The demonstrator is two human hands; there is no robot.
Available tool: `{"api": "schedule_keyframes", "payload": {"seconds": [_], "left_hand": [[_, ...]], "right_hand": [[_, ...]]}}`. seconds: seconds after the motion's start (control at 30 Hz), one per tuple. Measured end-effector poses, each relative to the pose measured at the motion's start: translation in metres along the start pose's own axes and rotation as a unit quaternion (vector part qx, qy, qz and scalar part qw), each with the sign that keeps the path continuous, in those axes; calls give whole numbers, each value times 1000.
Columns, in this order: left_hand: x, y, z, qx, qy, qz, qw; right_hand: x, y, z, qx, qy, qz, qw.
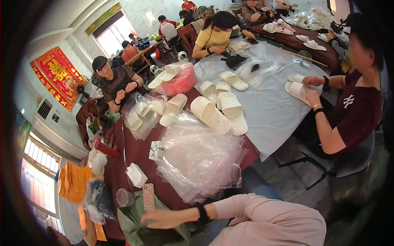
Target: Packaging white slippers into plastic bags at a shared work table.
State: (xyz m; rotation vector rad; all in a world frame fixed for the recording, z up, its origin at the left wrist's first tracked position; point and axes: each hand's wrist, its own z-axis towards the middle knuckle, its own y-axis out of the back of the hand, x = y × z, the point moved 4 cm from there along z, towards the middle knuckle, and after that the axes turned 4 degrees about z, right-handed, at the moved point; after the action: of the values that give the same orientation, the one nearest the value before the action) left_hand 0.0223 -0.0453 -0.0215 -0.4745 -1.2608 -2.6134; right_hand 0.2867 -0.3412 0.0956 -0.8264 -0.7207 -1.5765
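Observation:
My right hand [166,218] reaches to the left across my body, in a pink sleeve with a black wristband. Its fingers are stretched out over a green bag or cloth [135,225] and hold nothing that I can see. Whether they touch the fabric, I cannot tell. Just beyond the fingers lies a phone in a pinkish patterned case [148,197]. A clear round container [125,197] stands beside the phone, and a white tissue pack [136,175] lies farther off. My left hand is outside the picture.
Clear plastic bags [197,160] cover much of the dark red table [139,160]. Behind them sit white slippers [209,115]. A person [344,106] at the right handles slippers; another [115,84] works at the far left. A chair [324,160] stands to my right.

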Motion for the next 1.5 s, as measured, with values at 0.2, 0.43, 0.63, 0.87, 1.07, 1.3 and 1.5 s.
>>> {"api": "schedule_keyframes", "payload": {"seconds": [0.2, 0.43, 0.63, 0.87, 1.07, 1.3, 1.5], "left_hand": [[13, 17, -67, -50, 83, -62, 993], [-96, 169, -103, 5, -39, -533, 845], [-229, 268, -133, 57, -295, -627, 719], [-311, 308, -164, 60, -400, -614, 678], [-328, 294, -199, 57, -466, -520, 714], [-311, 274, -206, 27, -452, -542, 708], [-312, 279, -201, 44, -450, -574, 682]], "right_hand": [[28, 167, -70, -272, -86, -113, 952], [49, 297, -184, -452, -165, -268, 834], [42, 264, -170, -287, -145, -442, 837], [7, 230, -130, -79, -139, -712, 683], [-30, 276, -134, -74, -178, -749, 634], [-28, 324, -110, -209, -250, -641, 695], [-47, 403, -140, -282, -501, -409, 709]]}}
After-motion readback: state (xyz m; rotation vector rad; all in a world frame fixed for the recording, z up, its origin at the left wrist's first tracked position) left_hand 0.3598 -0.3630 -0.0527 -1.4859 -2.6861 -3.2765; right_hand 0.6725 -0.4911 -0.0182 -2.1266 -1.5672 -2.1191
